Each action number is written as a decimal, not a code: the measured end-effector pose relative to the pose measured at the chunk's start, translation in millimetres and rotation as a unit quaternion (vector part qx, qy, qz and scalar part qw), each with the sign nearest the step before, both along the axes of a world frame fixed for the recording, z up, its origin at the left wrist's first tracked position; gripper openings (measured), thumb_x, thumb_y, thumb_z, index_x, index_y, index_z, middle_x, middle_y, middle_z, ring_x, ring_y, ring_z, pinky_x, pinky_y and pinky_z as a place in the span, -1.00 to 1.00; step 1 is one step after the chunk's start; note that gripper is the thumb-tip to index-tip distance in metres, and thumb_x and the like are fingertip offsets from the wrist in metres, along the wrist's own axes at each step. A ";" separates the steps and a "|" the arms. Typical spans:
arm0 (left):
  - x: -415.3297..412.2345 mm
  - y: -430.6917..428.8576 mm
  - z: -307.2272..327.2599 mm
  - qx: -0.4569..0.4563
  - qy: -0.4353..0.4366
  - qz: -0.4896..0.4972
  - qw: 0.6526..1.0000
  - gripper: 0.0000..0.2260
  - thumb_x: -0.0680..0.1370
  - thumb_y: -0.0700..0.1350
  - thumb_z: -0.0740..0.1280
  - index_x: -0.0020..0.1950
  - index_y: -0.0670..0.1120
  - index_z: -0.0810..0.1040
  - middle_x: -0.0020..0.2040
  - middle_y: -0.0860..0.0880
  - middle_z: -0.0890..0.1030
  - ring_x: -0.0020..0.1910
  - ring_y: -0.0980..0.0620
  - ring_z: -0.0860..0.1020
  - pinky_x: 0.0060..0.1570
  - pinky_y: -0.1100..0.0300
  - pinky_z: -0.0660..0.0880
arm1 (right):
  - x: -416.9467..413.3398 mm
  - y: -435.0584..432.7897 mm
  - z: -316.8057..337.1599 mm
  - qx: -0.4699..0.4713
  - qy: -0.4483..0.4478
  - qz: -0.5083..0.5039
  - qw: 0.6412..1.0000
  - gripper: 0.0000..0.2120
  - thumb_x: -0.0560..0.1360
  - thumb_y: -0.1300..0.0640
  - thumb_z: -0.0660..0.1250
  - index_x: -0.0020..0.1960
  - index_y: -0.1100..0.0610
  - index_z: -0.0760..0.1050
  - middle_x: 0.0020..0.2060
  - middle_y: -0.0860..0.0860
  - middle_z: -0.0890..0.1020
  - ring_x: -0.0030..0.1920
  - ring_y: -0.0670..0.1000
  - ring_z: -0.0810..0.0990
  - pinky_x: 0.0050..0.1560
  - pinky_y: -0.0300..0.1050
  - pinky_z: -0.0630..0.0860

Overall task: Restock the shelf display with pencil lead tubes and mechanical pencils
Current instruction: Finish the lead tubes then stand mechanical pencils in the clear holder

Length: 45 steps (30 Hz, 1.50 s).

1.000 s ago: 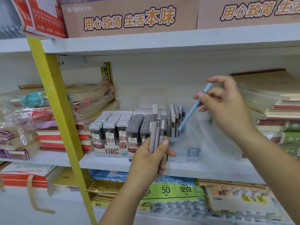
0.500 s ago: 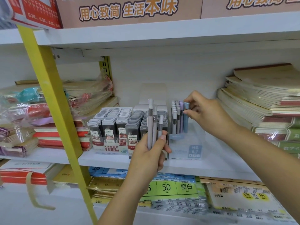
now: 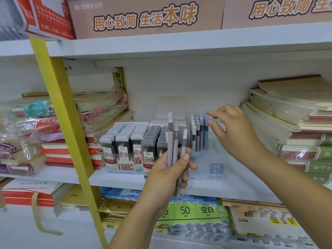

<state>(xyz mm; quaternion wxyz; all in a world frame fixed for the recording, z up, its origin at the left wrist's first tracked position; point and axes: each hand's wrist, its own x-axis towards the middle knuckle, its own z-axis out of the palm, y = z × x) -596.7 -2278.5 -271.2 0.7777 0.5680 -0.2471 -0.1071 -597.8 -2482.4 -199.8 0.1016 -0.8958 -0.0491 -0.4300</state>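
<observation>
My left hand (image 3: 172, 169) is curled round a small bundle of grey mechanical pencils (image 3: 173, 141). My thumb is pressed across their front and my other fingers are wrapped behind. The pencils stand upright out of my fist, caps up at uneven heights, and their lower ends poke out below my palm.

Just behind my left fingertips, rows of pencil lead tubes (image 3: 136, 139) fill a display tray on the white shelf (image 3: 125, 180). They have dark caps and labels reading 0.5 and 0.7 HB.

My right hand (image 3: 233, 133) holds nothing. Its fingers are loosely spread and reach leftward, the thumb apart from the forefinger. Right at those fingertips a cluster of standing pencils (image 3: 198, 133) in grey, lilac and blue sits upright in the back left corner of a clear display box (image 3: 215, 170) marked HB 0.7. My thumb tip is just beside the blue one at the near end, and I cannot tell whether it touches.

Behind my right wrist lie stacked kraft-cover notebooks (image 3: 296, 119). Well to the left of my left hand a yellow upright (image 3: 68, 132) crosses the shelf, with plastic-wrapped notebook bundles (image 3: 36, 126) beyond it.
</observation>
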 end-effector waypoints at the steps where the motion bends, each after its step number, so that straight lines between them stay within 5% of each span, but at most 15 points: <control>1: -0.6 -1.1 0.2 0.004 -0.006 -0.006 1.000 -0.72 0.51 0.02 0.39 0.17 -0.04 0.63 -0.18 -0.05 0.67 -0.40 0.12 0.46 -0.41 0.28 0.44 | -7.0 5.6 0.6 0.043 -0.009 0.039 0.998 -0.80 0.57 0.13 0.31 0.14 0.11 0.62 -0.08 -0.02 0.58 -0.01 0.00 0.50 -0.02 -0.22 0.34; 3: -0.7 -3.8 0.6 0.016 -0.024 -0.017 0.999 -0.80 0.53 0.02 0.40 0.12 0.03 0.66 -0.17 -0.05 0.68 -0.39 0.12 0.47 -0.40 0.28 0.45 | -21.9 20.0 3.8 0.174 0.046 0.142 0.973 -0.83 0.56 0.08 0.31 0.11 -0.02 0.63 -0.12 -0.14 0.64 -0.05 -0.14 0.57 -0.06 -0.31 0.44; 7: -0.9 -9.0 2.8 0.049 -0.060 -0.029 0.997 -0.89 0.57 0.03 0.36 0.06 0.13 0.66 -0.16 -0.02 0.69 -0.37 0.12 0.48 -0.37 0.24 0.46 | -38.7 42.3 4.8 0.342 0.172 0.282 0.880 -0.76 0.50 0.15 0.40 0.10 -0.13 0.55 -0.19 0.04 0.69 -0.20 -0.14 0.64 -0.11 -0.39 0.51; 13: -4.8 -2.3 2.0 0.042 -0.037 -0.018 0.998 -0.78 0.49 0.12 0.37 0.05 0.04 0.62 -0.18 -0.06 0.70 -0.40 0.11 0.53 -0.44 0.26 0.49 | -41.1 30.3 17.4 0.479 0.040 0.275 0.833 -0.80 0.48 0.24 0.40 0.06 0.08 0.48 -0.18 0.10 0.71 -0.18 0.08 0.69 -0.30 -0.19 0.59; 17: -2.5 8.2 -2.9 0.047 -0.013 0.028 0.998 -0.89 0.62 -0.01 0.31 -0.07 0.03 0.58 -0.31 -0.01 0.60 -0.52 0.14 0.32 -0.55 0.30 0.29 | -43.9 14.3 26.7 0.399 -0.069 0.268 0.875 -0.82 0.53 0.20 0.37 0.03 -0.04 0.46 -0.12 0.05 0.69 -0.09 -0.02 0.69 -0.24 -0.24 0.60; 22: -2.8 12.0 -5.6 0.052 -0.008 0.037 0.998 -0.91 0.66 -0.06 0.27 0.05 -0.04 0.54 -0.37 0.02 0.51 -0.52 0.13 0.25 -0.56 0.30 0.22 | -32.4 22.3 5.6 0.270 0.030 0.220 0.937 -0.78 0.50 0.16 0.39 0.02 -0.13 0.46 -0.09 -0.10 0.67 -0.04 -0.12 0.66 -0.03 -0.08 0.63; 28: -4.2 16.3 -7.8 0.057 -0.003 0.031 0.998 -0.92 0.65 -0.05 0.27 0.09 -0.01 0.53 -0.34 0.00 0.51 -0.51 0.12 0.28 -0.55 0.31 0.25 | -23.1 22.4 -3.7 0.275 0.058 0.219 0.934 -0.82 0.50 0.11 0.39 0.04 -0.08 0.48 -0.08 -0.12 0.68 -0.01 -0.13 0.66 0.02 0.04 0.63; 40: -3.6 16.2 -10.7 0.062 0.003 0.029 0.998 -0.93 0.64 -0.02 0.30 0.01 0.07 0.57 -0.37 0.05 0.47 -0.51 0.15 0.29 -0.54 0.32 0.27 | -13.9 25.6 -7.1 0.206 0.079 0.176 0.959 -0.79 0.45 0.09 0.46 -0.07 -0.17 0.48 -0.18 -0.16 0.62 -0.17 -0.17 0.62 -0.09 -0.18 0.59; 45: -5.2 17.7 -7.2 0.042 0.027 0.007 0.999 -0.93 0.61 0.01 0.34 -0.02 0.08 0.61 -0.37 0.05 0.49 -0.50 0.13 0.31 -0.53 0.32 0.27 | -13.8 29.6 -9.8 0.138 0.084 0.117 0.980 -0.87 0.49 0.08 0.42 0.03 0.05 0.60 -0.13 -0.12 0.60 -0.16 -0.14 0.57 -0.07 -0.15 0.54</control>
